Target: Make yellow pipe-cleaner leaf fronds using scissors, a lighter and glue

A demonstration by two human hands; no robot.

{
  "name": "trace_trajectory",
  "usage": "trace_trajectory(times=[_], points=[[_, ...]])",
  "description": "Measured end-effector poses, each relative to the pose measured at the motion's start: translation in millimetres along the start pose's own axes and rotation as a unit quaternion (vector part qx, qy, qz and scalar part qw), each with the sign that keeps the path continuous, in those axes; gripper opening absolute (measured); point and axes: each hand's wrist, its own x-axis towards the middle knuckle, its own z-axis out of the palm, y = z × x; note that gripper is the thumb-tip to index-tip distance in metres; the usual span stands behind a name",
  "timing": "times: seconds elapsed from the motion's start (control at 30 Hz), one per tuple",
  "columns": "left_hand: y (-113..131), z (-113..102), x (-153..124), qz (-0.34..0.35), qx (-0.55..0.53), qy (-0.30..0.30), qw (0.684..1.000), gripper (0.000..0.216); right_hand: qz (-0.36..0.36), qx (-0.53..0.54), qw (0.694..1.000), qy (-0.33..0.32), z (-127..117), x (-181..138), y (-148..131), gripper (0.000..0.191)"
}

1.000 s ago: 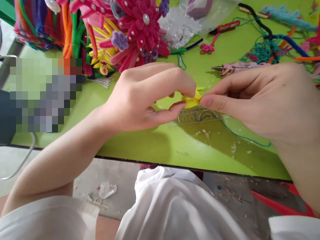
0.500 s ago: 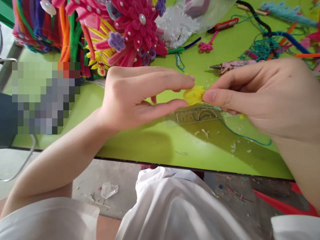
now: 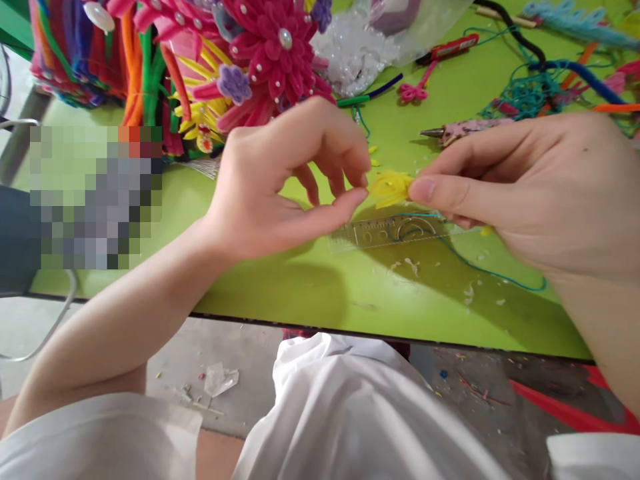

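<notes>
Toward two o'clock, the right hand (image 3: pixel 530 190) pinches a yellow craft piece (image 3: pixel 390 188) by one edge, probably to expose the rest; at its nine o'clock, the left hand (image 3: pixel 273 183) hovers, fingertips parted, apparently empty.

the yellow looped piece (image 3: pixel 391 189), bunched and uneven-edged, is held aloft, pinched at its right end.

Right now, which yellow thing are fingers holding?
The yellow, looped, fuzzy piece pinched by the bare right hand. No hand holds the yellow, spiky petals beside the big, pink, fuzzy flower or the small yellow bits on the green table.
</notes>
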Motion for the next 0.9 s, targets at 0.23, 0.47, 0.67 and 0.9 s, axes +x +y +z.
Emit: trace_trajectory(times=[0.23,0.47,0.67,0.9], points=[[0,5,-2,0.021,0.011,0.0,1.0,0.029,-0.002,0.028,1.0,-0.011,7,2,-1,0.02],[13,0,-1,-0.072,-0.047,-0.046,0.995,0.036,0.017,0.031,0.999,-0.006,6,0,-3,0.026],[12,8,5,-0.17,-0.231,-0.017,0.958,0.066,0.003,0.026,0.996,0.084,16,-6,0,0.017],[10,20,4,-0.277,-0.237,0.073,0.929,0.027,0.024,0.138,0.99,0.015,23,-6,2,0.012]])
